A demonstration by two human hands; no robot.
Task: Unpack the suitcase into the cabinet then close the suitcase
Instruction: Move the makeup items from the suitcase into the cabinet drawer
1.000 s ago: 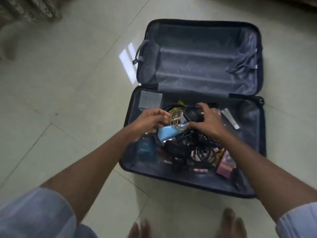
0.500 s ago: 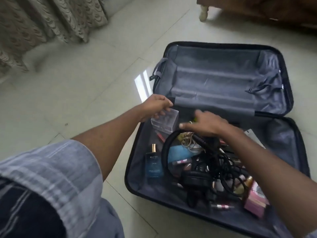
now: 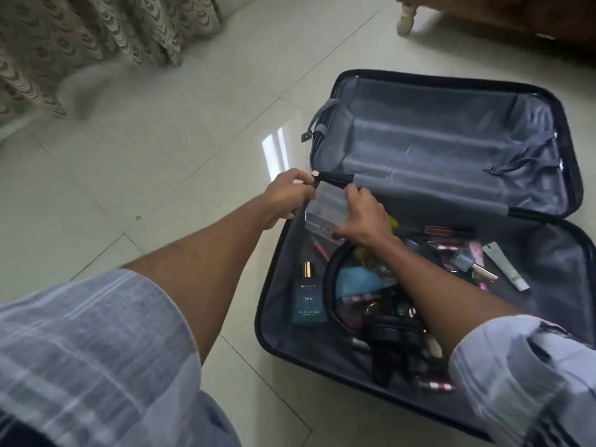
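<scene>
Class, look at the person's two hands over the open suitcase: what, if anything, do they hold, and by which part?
Both hold the clear plastic box: left hand at its left end, right hand at its right end.

Materials as I see them from my feed: dark hard-shell suitcase [image 3: 577, 175], lined in matt grey cloth with fabric straps. Clear plastic box [image 3: 325, 208], glossy and see-through, which I hold with both hands. Blue perfume carton [image 3: 308, 301], smooth card, under a shiny gold metallic cap [image 3: 308, 270]. Black headphones [image 3: 393, 333], matt padded cups. Silver-grey tube [image 3: 506, 267], satin plastic. Pale floor tiles [image 3: 193, 130], polished and reflective. Patterned beige curtain [image 3: 80, 37], woven cloth. My sleeves [image 3: 96, 350], striped light cotton-like fabric.
</scene>
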